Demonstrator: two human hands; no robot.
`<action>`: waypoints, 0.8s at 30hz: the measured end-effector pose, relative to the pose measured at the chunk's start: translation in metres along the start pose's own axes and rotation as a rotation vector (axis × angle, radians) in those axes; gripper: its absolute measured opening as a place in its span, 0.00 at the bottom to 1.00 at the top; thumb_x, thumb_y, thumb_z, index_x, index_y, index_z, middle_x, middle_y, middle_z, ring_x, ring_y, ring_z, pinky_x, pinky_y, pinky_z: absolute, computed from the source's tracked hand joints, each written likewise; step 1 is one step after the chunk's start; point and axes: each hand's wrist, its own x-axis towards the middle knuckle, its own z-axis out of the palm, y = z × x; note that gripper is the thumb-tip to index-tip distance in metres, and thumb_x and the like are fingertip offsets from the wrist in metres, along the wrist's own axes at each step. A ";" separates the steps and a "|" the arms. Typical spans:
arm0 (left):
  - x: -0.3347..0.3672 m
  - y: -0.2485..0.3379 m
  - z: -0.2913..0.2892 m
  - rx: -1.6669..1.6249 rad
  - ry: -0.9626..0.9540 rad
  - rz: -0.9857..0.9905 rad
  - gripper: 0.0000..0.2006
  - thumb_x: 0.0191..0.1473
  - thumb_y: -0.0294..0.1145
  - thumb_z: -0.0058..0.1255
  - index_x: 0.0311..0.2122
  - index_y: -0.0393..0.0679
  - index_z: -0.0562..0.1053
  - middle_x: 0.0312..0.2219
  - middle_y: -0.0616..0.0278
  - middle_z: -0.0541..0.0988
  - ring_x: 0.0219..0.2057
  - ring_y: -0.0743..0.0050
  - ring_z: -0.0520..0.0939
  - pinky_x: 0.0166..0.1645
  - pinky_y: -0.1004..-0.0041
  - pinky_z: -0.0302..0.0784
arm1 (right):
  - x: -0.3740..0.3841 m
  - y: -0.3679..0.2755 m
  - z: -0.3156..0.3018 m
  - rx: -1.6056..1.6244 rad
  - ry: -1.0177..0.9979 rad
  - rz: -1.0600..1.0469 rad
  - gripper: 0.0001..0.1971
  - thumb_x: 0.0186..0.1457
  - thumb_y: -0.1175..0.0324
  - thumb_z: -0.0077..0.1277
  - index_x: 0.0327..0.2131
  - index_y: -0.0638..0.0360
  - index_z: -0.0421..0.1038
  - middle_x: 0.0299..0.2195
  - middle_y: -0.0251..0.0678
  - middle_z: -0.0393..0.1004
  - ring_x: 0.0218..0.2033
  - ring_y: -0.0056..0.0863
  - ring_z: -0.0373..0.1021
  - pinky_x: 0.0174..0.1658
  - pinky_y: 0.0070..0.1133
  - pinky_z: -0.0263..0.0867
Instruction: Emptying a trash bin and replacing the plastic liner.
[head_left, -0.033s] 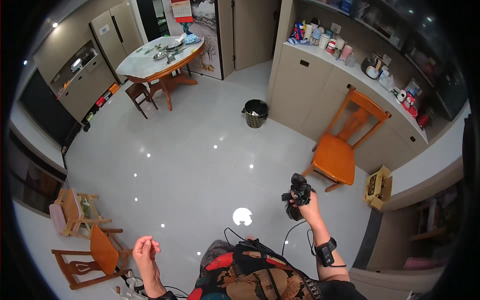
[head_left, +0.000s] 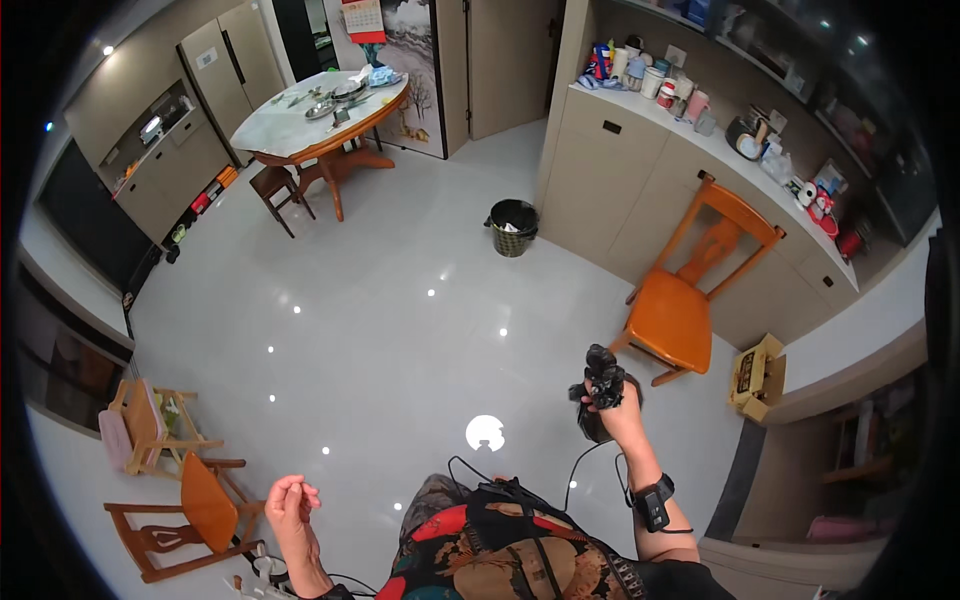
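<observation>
My right hand (head_left: 618,408) is closed round the gathered neck of a black plastic bag (head_left: 604,372). Crumpled ends of the bag stick up above the fist, and a dark part hangs below, partly hidden by the hand. A strapped black device (head_left: 653,503) sits on my right wrist. My left hand (head_left: 291,500) is raised at the lower left, its fingers curled together with nothing visible in them. Nearest to it is a tipped-looking orange wooden chair (head_left: 207,505).
A waste bin (head_left: 512,228) stands on the shiny floor by the cabinet (head_left: 607,150). Right of it are a wooden chair (head_left: 668,318) and an open cardboard box (head_left: 757,375). A round table (head_left: 290,140) with dishes and a dark stool (head_left: 280,195) stand far left.
The hanging part of the black bag has swung slightly to the right under my right hand. My left hand stays almost where it was.
</observation>
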 end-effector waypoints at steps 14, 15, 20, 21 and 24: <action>0.324 0.014 0.142 0.064 -0.062 -0.019 0.07 0.57 0.32 0.49 0.37 0.41 0.73 0.24 0.66 0.74 0.24 0.83 0.71 0.31 0.83 0.66 | 0.258 -0.026 0.069 0.015 0.195 0.190 0.15 0.56 0.62 0.54 0.37 0.67 0.73 0.28 0.33 0.75 0.26 0.20 0.73 0.27 0.16 0.66; 0.349 0.019 0.163 0.065 -0.123 -0.001 0.06 0.57 0.31 0.48 0.37 0.42 0.73 0.25 0.65 0.75 0.24 0.83 0.71 0.30 0.83 0.65 | 0.275 -0.035 0.076 0.011 0.202 0.198 0.15 0.56 0.62 0.54 0.37 0.67 0.73 0.28 0.33 0.75 0.26 0.20 0.73 0.27 0.16 0.66; 0.443 0.041 0.263 0.147 -0.255 -0.023 0.06 0.58 0.31 0.48 0.37 0.42 0.74 0.24 0.66 0.75 0.24 0.83 0.71 0.31 0.83 0.66 | 0.348 -0.044 0.089 -0.036 0.170 0.139 0.12 0.56 0.64 0.54 0.36 0.65 0.74 0.28 0.31 0.75 0.25 0.18 0.72 0.27 0.15 0.67; 0.455 0.044 0.278 0.157 -0.295 -0.013 0.06 0.58 0.30 0.47 0.36 0.43 0.74 0.24 0.67 0.75 0.24 0.83 0.71 0.31 0.83 0.66 | 0.362 -0.043 0.089 -0.032 0.178 0.136 0.12 0.56 0.65 0.55 0.36 0.65 0.74 0.28 0.31 0.75 0.25 0.18 0.72 0.28 0.15 0.67; 0.486 0.044 0.323 0.162 -0.299 -0.034 0.06 0.58 0.30 0.47 0.36 0.43 0.74 0.24 0.67 0.75 0.24 0.83 0.72 0.31 0.82 0.66 | 0.406 -0.030 0.083 -0.031 0.167 0.181 0.11 0.56 0.66 0.55 0.37 0.65 0.74 0.28 0.30 0.75 0.26 0.17 0.72 0.28 0.16 0.68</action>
